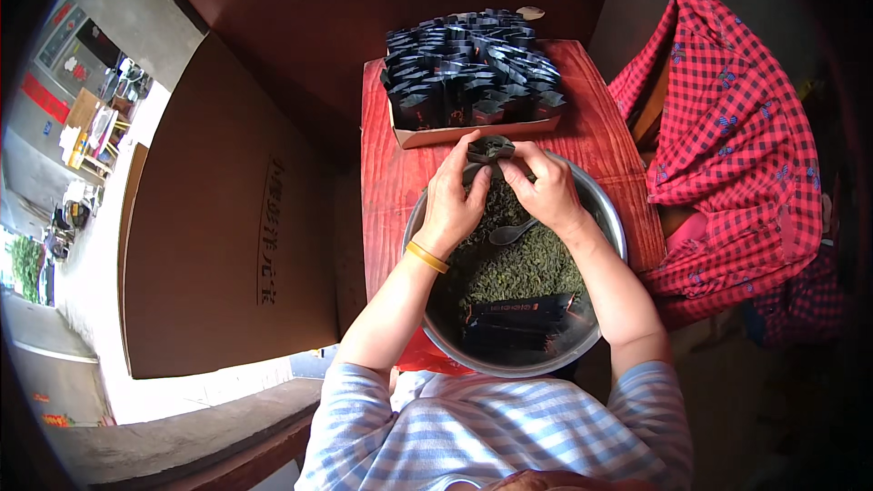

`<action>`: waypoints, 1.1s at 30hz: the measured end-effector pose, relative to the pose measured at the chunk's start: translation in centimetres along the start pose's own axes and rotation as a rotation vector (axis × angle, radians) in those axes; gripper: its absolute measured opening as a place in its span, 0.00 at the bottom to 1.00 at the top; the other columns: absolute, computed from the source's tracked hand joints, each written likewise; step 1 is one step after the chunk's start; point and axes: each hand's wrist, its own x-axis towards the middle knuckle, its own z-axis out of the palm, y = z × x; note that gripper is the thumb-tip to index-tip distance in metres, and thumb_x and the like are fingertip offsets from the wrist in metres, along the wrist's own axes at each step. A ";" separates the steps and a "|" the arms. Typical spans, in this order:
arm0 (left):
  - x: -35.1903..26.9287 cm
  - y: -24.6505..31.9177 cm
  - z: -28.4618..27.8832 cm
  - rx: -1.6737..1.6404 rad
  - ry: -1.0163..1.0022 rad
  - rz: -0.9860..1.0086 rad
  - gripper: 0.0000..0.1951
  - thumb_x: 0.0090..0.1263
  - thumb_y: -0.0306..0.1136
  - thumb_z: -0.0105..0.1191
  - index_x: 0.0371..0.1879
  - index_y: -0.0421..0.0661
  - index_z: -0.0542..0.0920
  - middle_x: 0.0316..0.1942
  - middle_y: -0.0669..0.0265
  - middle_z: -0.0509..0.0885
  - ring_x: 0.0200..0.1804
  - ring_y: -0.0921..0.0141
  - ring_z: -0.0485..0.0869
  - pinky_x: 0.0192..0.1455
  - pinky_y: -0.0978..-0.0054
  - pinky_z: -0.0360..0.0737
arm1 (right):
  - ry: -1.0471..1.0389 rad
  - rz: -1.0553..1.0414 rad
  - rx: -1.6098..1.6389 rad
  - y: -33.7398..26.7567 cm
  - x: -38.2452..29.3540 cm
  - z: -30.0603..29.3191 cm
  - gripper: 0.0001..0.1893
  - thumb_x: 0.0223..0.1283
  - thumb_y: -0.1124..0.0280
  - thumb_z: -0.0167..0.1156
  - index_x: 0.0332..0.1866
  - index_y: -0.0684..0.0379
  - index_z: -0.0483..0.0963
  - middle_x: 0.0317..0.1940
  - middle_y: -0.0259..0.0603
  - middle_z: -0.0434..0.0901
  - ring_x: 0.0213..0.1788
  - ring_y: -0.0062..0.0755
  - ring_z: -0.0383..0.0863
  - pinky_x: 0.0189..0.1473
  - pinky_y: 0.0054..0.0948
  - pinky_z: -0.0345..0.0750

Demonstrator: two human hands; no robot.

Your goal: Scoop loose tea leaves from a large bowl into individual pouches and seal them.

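Between my left hand and my right hand is a small dark sachet, its mouth spread open towards me. Both hands pinch its sides above the far rim of a metal basin. Loose green tea leaves fill much of the basin. A dark spoon rests on the leaves, its handle running towards my right wrist. At the basin's near side lies a stack of flat black sachets. How full the held sachet is, I cannot tell.
Beyond the basin a shallow cardboard box holds many upright black sachets on the red wooden table. A large cardboard panel bearing writing stands at left. Red checked cloth drapes over a chair at right.
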 end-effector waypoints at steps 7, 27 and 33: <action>0.1 -0.6 0.1 0.081 0.005 0.040 0.28 0.69 0.24 0.55 0.69 0.41 0.67 0.58 0.47 0.80 0.59 0.49 0.81 0.62 0.61 0.78 | -0.062 0.030 0.009 1.1 -0.2 0.1 0.10 0.62 0.73 0.64 0.48 0.62 0.79 0.36 0.51 0.85 0.37 0.50 0.87 0.38 0.39 0.82; 0.4 -0.3 0.3 0.101 0.031 0.091 0.26 0.70 0.21 0.51 0.69 0.41 0.69 0.51 0.48 0.82 0.54 0.50 0.81 0.59 0.58 0.76 | -0.025 0.162 0.149 1.8 -0.4 1.0 0.12 0.63 0.75 0.63 0.51 0.63 0.77 0.37 0.53 0.85 0.41 0.51 0.87 0.41 0.39 0.82; 0.5 0.2 0.2 0.080 0.109 0.296 0.24 0.69 0.20 0.53 0.66 0.40 0.73 0.54 0.49 0.82 0.58 0.51 0.81 0.62 0.61 0.76 | 0.066 -0.011 0.060 0.1 -0.2 0.4 0.14 0.62 0.76 0.63 0.52 0.63 0.76 0.40 0.52 0.85 0.41 0.51 0.87 0.42 0.38 0.82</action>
